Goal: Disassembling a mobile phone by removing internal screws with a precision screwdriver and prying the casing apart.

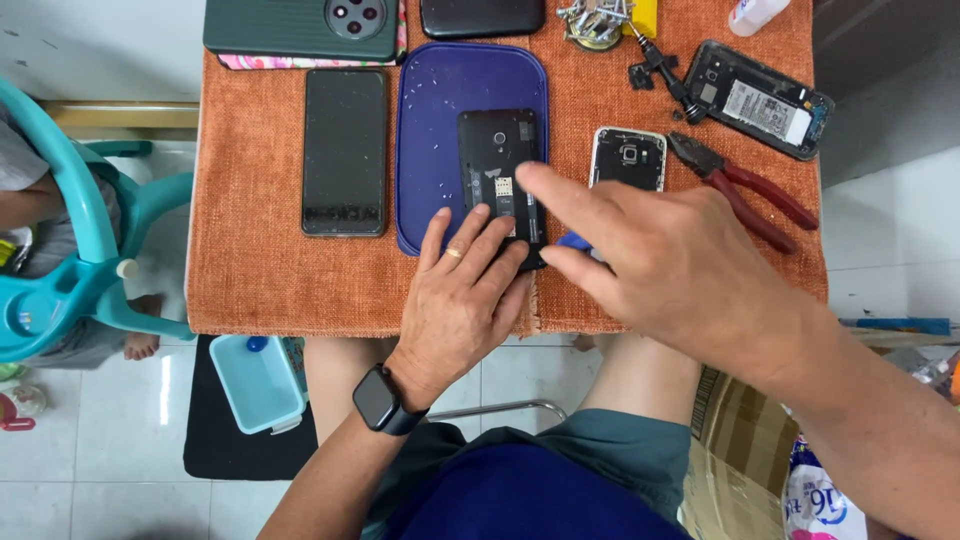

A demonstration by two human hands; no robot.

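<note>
An opened black phone (495,160) with its back cover off lies on a blue plastic tray (425,110) on an orange cloth. My left hand (462,290), with a ring and a dark wristwatch, presses its fingers on the phone's near end, holding it down. My right hand (670,260) reaches across from the right. Its index finger points at the phone's right edge, and its thumb and fingers pinch a small blue pick (574,241) beside the phone.
A black phone (344,150) lies screen up left of the tray. A white phone frame (628,158), red-handled pliers (745,190), another opened phone (760,98), a screwdriver (665,75) and a bowl of small parts (592,25) lie to the right. A teal chair (70,250) stands left.
</note>
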